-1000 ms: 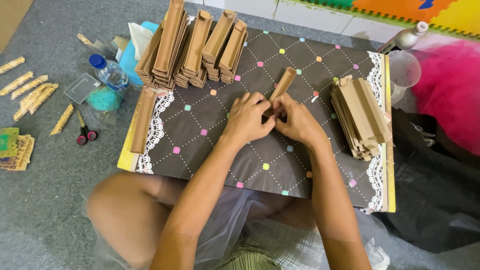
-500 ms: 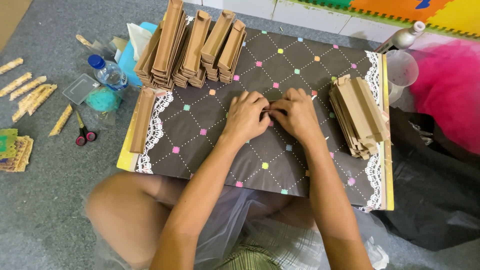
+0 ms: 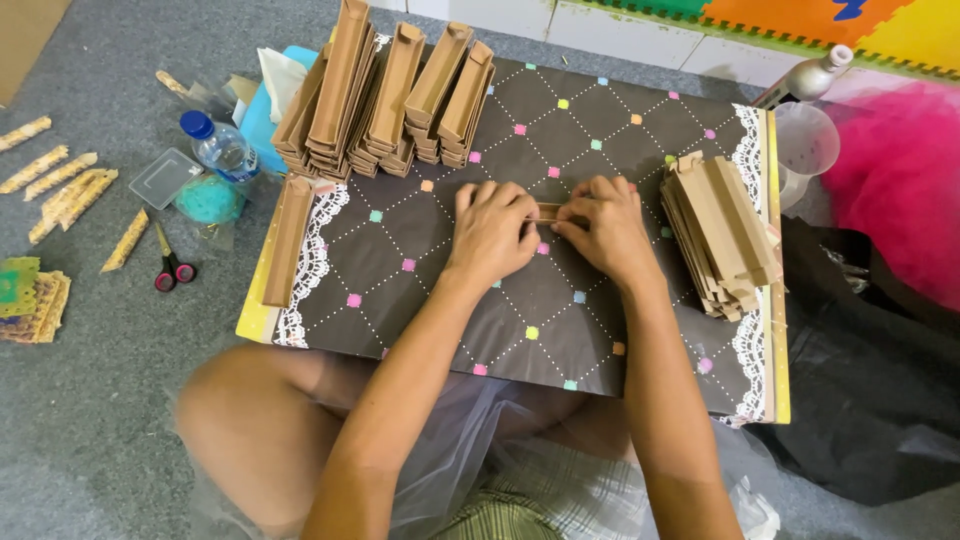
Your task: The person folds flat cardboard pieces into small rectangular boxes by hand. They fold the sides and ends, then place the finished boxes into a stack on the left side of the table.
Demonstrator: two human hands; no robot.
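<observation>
Hands meet mid-board: left hand (image 3: 492, 236) & right hand (image 3: 603, 232) both pinched shut on a brown cardboard strip (image 3: 548, 212), pressed flat on the dark quilted board (image 3: 560, 330). Folded stacks (image 3: 385, 90) at far-left corner, flat pile (image 3: 722, 232) by right edge.

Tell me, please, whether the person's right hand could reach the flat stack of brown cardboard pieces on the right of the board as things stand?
Probably yes. The right hand lies just left of the flat stack, with only bare board between them, though it is busy pressing a cardboard piece together with the left hand.
</observation>
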